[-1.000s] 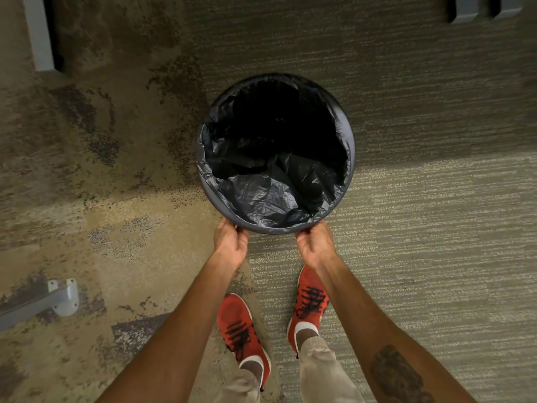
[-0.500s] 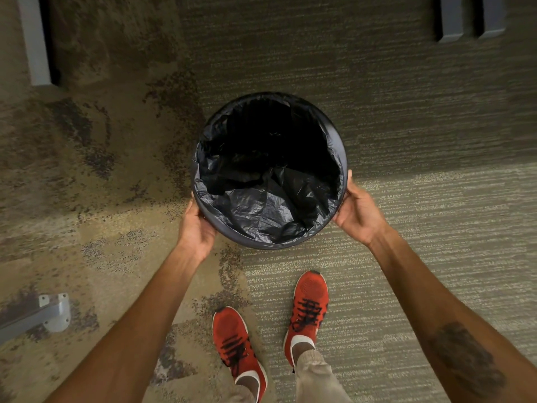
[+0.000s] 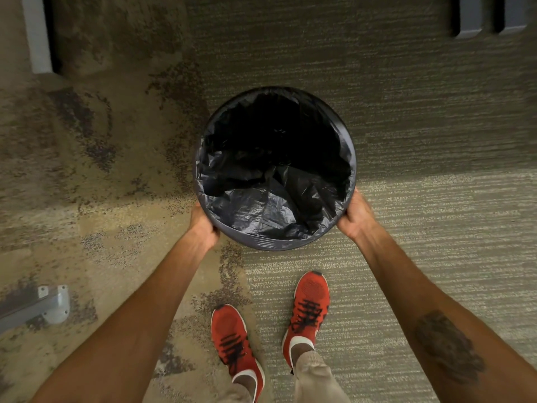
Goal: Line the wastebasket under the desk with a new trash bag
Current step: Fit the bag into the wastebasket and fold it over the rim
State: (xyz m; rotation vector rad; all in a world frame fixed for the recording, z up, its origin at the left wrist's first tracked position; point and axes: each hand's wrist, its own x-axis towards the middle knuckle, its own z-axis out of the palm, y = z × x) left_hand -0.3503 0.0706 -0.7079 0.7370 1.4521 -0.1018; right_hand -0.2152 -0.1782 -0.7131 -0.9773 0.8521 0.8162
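1. Black plastic fills the round wastebasket (image 3: 263, 242): a trash bag (image 3: 261, 210) sits inside it, and its top edge is folded over the rim all the way around.
2. The bag is crinkled and shiny on the near side. The far side is too dark to see.
3. The wastebasket is out in the open, over the carpet (image 3: 421, 228), in front of the person's feet.
4. The left hand (image 3: 203, 225) is on the near left side of the wastebasket. It is cupped around the wall, with the fingers tucked out of sight behind it.
5. The right hand (image 3: 356, 216) is on the near right side. It is pressed flat against the wall, with the thumb up by the rim.
6. Both hands grip the wastebasket, one on each side.
7. Two red shoes (image 3: 309, 309) with black laces stand on the carpet below the wastebasket.
8. The carpet is brown and spotty on the left and has grey stripes on the right.
9. A grey metal foot (image 3: 53, 305) of some furniture lies on the floor at the left, well apart from the wastebasket.
10. Two dark legs (image 3: 467, 16) show at the top right, and a pale post (image 3: 37, 33) stands at the top left.
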